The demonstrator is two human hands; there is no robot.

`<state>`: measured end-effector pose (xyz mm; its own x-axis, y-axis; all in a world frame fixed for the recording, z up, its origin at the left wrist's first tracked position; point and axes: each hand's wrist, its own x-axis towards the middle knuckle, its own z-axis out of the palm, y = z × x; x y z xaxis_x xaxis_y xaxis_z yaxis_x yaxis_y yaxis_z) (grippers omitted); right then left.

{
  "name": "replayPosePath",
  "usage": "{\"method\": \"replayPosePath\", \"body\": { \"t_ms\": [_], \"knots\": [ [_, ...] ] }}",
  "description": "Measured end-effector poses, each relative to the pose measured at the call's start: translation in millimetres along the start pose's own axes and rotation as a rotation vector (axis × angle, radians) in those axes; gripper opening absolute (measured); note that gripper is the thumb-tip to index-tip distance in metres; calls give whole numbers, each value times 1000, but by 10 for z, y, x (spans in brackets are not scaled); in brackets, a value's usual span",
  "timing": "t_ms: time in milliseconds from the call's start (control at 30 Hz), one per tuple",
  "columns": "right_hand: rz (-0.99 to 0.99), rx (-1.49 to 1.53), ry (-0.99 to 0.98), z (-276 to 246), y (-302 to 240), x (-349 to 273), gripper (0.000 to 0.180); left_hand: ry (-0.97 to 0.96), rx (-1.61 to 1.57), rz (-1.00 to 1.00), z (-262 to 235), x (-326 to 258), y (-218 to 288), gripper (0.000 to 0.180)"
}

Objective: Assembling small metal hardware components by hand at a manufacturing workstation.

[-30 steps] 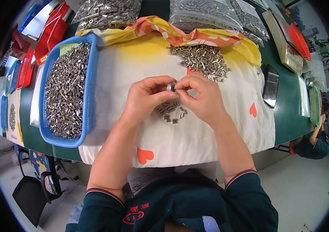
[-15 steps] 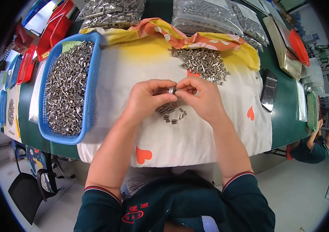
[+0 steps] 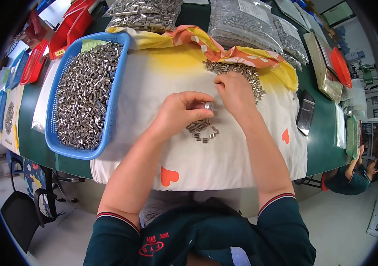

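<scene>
My left hand [image 3: 178,111] pinches a short, round silver metal piece [image 3: 209,106] between thumb and fingertips; its exact kind is too small to make out. Just below it, a small group of short metal tubes [image 3: 196,128] lies on the white cloth [image 3: 131,111]. My right hand [image 3: 237,93] is closed, fingertips together, at the near edge of the larger pile of metal tubes [image 3: 255,82]. Whether a tube is between those fingers is hidden.
A blue basket [image 3: 125,57] full of metal tubes stands at the left. Clear bags of metal parts [image 3: 242,22] lie at the back behind a rolled patterned cloth edge [image 3: 189,35]. A phone [image 3: 305,116] rests at the right. Another person [image 3: 353,179] sits at far right.
My right hand has left the round piece and moved away to the larger pile. The left hand still holds the piece. The whole view has shifted slightly.
</scene>
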<state>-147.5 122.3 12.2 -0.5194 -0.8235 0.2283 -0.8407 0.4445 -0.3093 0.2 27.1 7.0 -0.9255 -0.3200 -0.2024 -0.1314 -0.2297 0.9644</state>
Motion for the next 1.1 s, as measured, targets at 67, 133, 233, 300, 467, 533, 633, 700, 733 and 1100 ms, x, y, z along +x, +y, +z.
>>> {"method": "replayPosePath", "body": {
  "t_ms": [67, 133, 233, 300, 467, 533, 633, 700, 733, 1100],
  "knots": [
    [-86, -84, -20, 6, 1, -6, 7, -2, -30, -1, -8, 2, -15, 26],
    [-99, -75, 28, 27, -14, -32, 7, -1, -111, 29, -46, -7, -16, 27],
    [25, 195, 65, -83, -88, -123, 8, 28, -157, 47, -41, 3, -13, 29],
    [171, 452, 48, -193, -169, -238, 9, 30, -206, 41, -35, 11, 8, 29],
    [52, 869, -81, -222, -224, -389, 9, 41, -249, 39, -52, -5, -12, 30],
    [133, 879, -76, -259, -292, -394, 9, 43, -268, 74, -59, 15, -45, 30],
    [170, 839, -54, -307, -294, -391, 8, 51, -163, 54, -33, 10, -18, 30],
    [108, 693, -44, -332, -298, -414, 7, 45, -133, 43, -18, 5, -8, 30],
    [108, 695, -45, -331, -303, -423, 7, 42, -105, 34, -14, -1, -9, 30],
    [71, 740, 8, -355, -267, -419, 7, 36, -214, 59, -33, 5, -55, 30]
  ]
}}
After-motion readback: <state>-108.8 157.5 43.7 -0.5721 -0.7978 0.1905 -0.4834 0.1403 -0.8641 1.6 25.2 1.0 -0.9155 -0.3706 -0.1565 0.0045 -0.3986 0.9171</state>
